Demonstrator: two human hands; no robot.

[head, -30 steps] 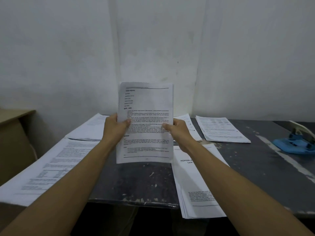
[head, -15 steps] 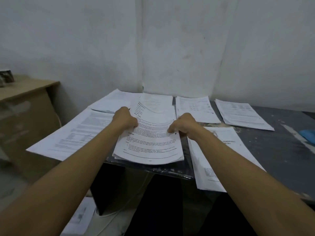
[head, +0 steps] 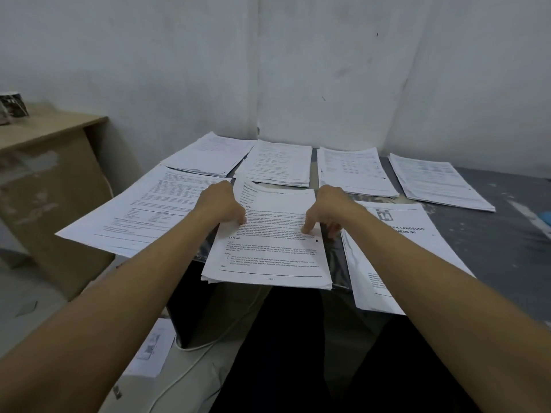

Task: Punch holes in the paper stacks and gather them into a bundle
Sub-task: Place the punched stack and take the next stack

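A stack of printed pages [head: 274, 254] lies flat on the dark table [head: 492, 245], its near end overhanging the front edge. A small black hole shows near its right edge. My left hand [head: 222, 204] grips the stack's left edge with curled fingers. My right hand [head: 326, 211] holds the right edge, thumb on top of the page and fingers curled beside it. The top sheets bow up slightly at the far end. A sliver of the blue hole punch [head: 547, 217] shows at the right border.
Several more paper stacks surround it: a wide one at left [head: 143, 210], three along the back [head: 280, 165], one at far right [head: 438, 180], one titled "14" at right front [head: 396, 251]. A wooden cabinet [head: 44, 174] stands left. A sheet [head: 152, 347] and a white cable [head: 190, 344] lie on the floor.
The stack I held upright above the table has come down and now lies flat at the front edge, both hands still on its sides. The view has tilted down and left.
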